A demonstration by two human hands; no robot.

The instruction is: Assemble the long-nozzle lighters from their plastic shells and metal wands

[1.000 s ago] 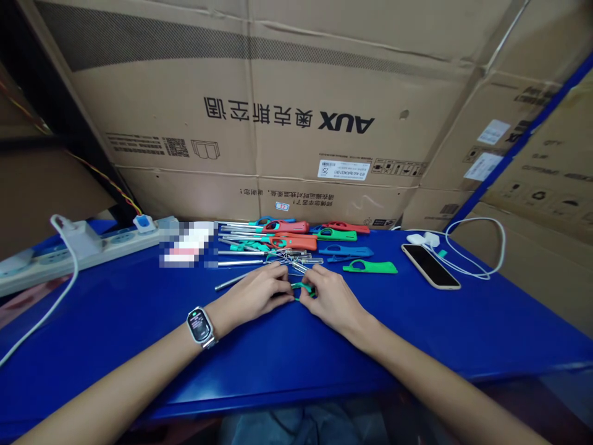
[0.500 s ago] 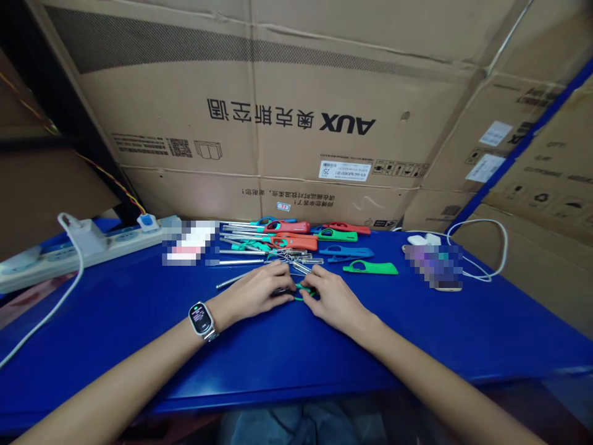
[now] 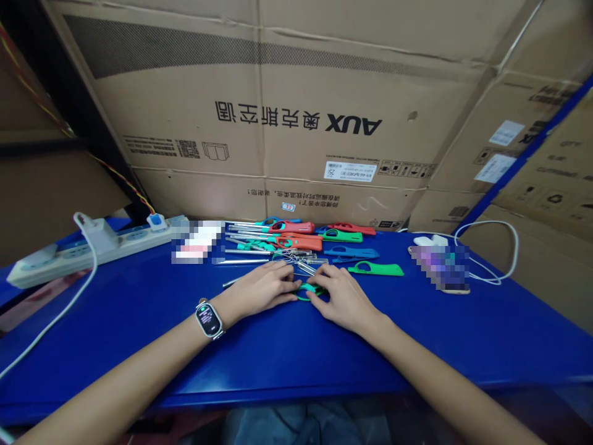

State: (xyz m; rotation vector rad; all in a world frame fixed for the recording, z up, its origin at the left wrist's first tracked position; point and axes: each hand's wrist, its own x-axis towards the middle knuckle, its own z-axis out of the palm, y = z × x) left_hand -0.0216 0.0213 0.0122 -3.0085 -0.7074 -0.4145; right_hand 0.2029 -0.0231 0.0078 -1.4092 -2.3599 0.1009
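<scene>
Between my hands, low over the tabletop, is a green lighter casing (image 3: 303,295) with a loop-shaped opening, partly hidden by fingers. My left hand (image 3: 266,287) is closed, its fingertips pinching the casing's left end. A metal lighter tube (image 3: 230,283) pokes out behind that hand. My right hand (image 3: 343,296) is closed on the casing's right end with thumb and fingers. Just beyond my fingertips lie small clear lighter inserts with thin wires (image 3: 306,266). Further back are several long-nosed lighters, including an orange one (image 3: 299,242) and a red one (image 3: 296,227).
Loose casings lie to the right: blue (image 3: 354,253), green (image 3: 382,269). A phone (image 3: 440,269) and white cable (image 3: 509,247) sit on the right of the blue table (image 3: 259,358). A power strip (image 3: 74,253) runs along the left. Cardboard (image 3: 296,80) walls the back.
The view has shifted slightly, so everything sits a little further right. A dark piece seen at my left fingertips is now hidden, and more of the green casing shows between my hands.
</scene>
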